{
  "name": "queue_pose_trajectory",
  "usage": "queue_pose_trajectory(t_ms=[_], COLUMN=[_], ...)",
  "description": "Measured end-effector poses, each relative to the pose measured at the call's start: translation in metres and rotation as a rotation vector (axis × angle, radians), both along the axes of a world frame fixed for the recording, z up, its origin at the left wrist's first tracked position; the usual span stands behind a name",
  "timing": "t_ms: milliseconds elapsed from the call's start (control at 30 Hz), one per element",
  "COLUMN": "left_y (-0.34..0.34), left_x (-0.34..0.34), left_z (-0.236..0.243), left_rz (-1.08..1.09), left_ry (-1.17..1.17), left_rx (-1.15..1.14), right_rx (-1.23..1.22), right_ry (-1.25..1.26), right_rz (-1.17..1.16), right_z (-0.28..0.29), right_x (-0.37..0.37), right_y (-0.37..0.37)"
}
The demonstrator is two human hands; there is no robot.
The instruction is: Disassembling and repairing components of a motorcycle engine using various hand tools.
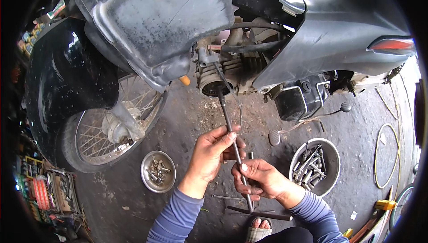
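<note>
A long T-handle socket wrench [230, 124] slants from my lap up to the motorcycle engine [243, 66]. Its far end reaches into the round opening [215, 88] of the cylinder head; the tip is hidden inside. My left hand [215, 147] pinches the shaft at mid-length. Lower down, my right hand [263, 178] has its fingers wrapped round the same shaft. The crossbar [263, 214] lies near my foot. A short dark metal end [251, 155] pokes up beside my right hand; I cannot tell what it belongs to.
A small metal bowl [146, 181] of bolts stands left. A larger bowl [337, 171] of sockets and wrenches stands right. The spoked front wheel [73, 153] and fender [67, 91] are left, foot pedals [275, 137] right. A thin wrench [225, 197] lies on the floor.
</note>
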State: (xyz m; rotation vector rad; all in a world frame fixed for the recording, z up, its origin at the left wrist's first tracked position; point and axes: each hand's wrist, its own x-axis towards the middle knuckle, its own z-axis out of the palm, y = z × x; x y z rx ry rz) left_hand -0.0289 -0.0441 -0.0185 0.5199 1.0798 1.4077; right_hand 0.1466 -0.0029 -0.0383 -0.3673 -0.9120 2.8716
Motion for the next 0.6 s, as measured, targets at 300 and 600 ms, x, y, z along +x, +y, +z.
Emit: queue_pose_trajectory(t_ms=[300, 600], left_y=[0.007, 0.007], left_x=[-0.005, -0.009], left_z=[-0.006, 0.001], left_rz=[-0.035, -0.085], left_ry=[0.077, 0.057], left_rx=[-0.055, -0.069], right_rx=[-0.139, -0.123], right_ry=[0.037, 0.019], right_rz=[0.023, 0.011], right_z=[-0.011, -0.013], right_x=[-0.003, 0.000], right_y=[0.001, -0.005])
